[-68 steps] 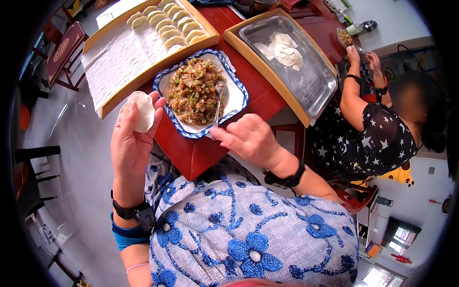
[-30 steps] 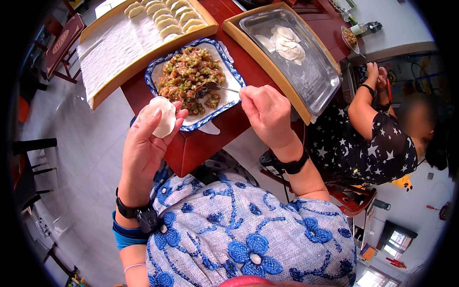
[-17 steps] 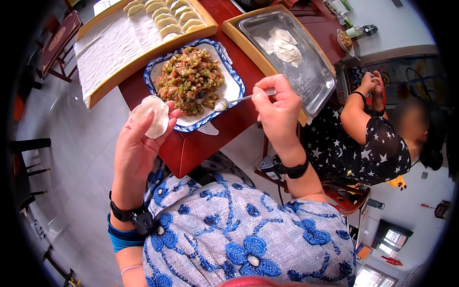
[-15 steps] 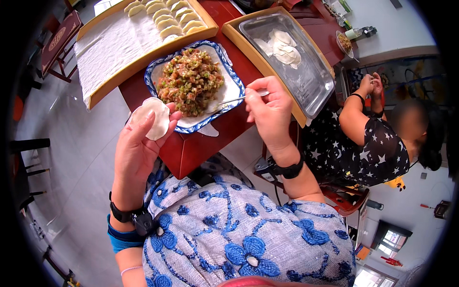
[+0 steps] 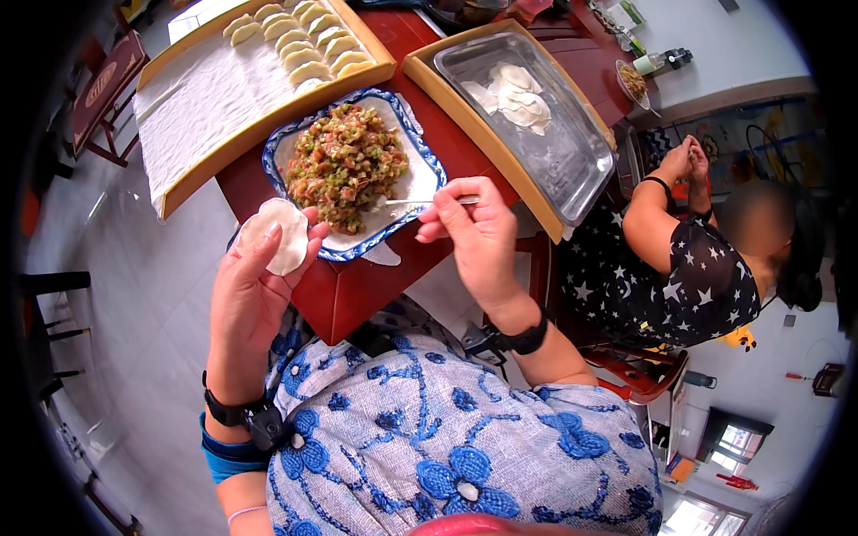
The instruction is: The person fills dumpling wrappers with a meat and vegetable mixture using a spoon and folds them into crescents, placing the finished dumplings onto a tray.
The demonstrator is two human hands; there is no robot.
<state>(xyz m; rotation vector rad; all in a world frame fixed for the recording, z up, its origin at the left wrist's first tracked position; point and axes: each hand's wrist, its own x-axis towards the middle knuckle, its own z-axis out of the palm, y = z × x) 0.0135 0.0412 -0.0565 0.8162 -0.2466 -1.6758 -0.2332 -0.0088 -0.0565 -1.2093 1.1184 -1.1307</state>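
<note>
A round, pale dumpling wrapper (image 5: 279, 234) lies across the fingers of my left hand (image 5: 246, 290), its thumb pressed on the near side. My right hand (image 5: 478, 241) pinches the handle of a metal spoon (image 5: 413, 202). The spoon's bowl end reaches the lower right side of the chopped filling (image 5: 344, 165), where bits of filling partly hide it. That reddish and green filling is heaped in a square white dish with a blue patterned rim (image 5: 435, 165), just beyond both hands.
At the far left, a wooden tray (image 5: 183, 192) lined with white cloth holds rows of folded dumplings (image 5: 308, 46). A metal tray (image 5: 572, 170) in a wooden frame carries stacked wrappers (image 5: 518, 96). The red table's corner (image 5: 331, 326) points toward me. Another person (image 5: 670, 259) sits at the right.
My right hand has moved left and a little lower with the spoon, whose tip is now against the filling. The left hand keeps the wrapper; the whole view has shifted slightly.
</note>
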